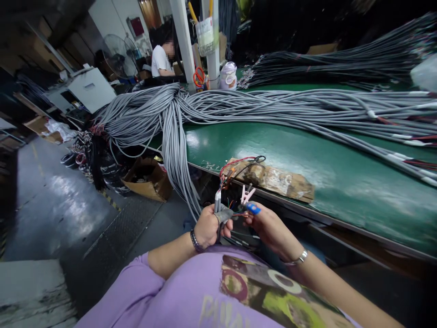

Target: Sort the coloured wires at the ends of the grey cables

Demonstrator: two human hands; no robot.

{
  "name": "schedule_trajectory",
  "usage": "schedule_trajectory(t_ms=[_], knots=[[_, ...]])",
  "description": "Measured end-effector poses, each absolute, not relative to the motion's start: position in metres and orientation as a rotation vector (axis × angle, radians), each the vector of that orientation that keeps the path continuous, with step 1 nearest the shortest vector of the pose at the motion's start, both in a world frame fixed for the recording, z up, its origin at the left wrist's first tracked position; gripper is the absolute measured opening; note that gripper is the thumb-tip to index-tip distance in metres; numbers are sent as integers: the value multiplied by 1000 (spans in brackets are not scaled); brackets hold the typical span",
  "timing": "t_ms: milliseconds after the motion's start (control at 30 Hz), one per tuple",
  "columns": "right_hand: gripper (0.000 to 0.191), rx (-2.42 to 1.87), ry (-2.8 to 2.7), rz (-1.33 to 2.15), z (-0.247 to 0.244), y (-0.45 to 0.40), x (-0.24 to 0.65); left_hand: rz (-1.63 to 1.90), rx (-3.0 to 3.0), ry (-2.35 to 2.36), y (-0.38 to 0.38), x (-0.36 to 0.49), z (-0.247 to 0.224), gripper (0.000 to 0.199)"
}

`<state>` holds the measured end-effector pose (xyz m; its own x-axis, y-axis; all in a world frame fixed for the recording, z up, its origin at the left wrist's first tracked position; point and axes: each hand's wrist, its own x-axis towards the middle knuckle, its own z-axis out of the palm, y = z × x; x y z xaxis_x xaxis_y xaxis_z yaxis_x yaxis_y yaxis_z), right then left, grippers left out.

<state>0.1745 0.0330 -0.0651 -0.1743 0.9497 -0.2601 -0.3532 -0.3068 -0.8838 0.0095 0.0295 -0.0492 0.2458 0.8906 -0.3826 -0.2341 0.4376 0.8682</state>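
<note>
My left hand (212, 224) is closed around grey cables (217, 202) with white sleeved ends, a grey covering on its thumb. Thin coloured wires (240, 213) run from it across to my right hand (264, 220), which pinches their ends and has blue tape on a finger. Just above the fingers a pale pink clip (247, 195) stands at the table edge. Behind the cable ends, orange connectors and coloured wires (226, 178) lie by a worn, tape-covered board (280, 181), with red and black leads looping over it.
Long grey cables (246, 107) lie across the green table (324, 159), and some hang off its front edge. Dark cable bundles (327, 64) lie at the back. A white tub (228, 75) stands by a post. A cardboard box (147, 180) sits on the floor. Another person (160, 61) is farther back.
</note>
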Motion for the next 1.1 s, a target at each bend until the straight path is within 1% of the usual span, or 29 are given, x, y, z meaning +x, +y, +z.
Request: schedule_trajectory(t_ms=[100,233,433,767,1100], knots=[[44,-989,-697,1740,-66,43,182,789,729,975,31,6,-38,45],[47,-935,-711,1830,-60,56,182,686,700,916,32,7,-30,43],[45,-842,-592,1885,-52,62,168,641,691,874,41,14,-30,38],[34,-757,-371,1849,-67,67,160,619,679,885,43,18,-39,35],[42,-742,-423,1827,-63,63,157,639,694,917,43,19,-43,35]])
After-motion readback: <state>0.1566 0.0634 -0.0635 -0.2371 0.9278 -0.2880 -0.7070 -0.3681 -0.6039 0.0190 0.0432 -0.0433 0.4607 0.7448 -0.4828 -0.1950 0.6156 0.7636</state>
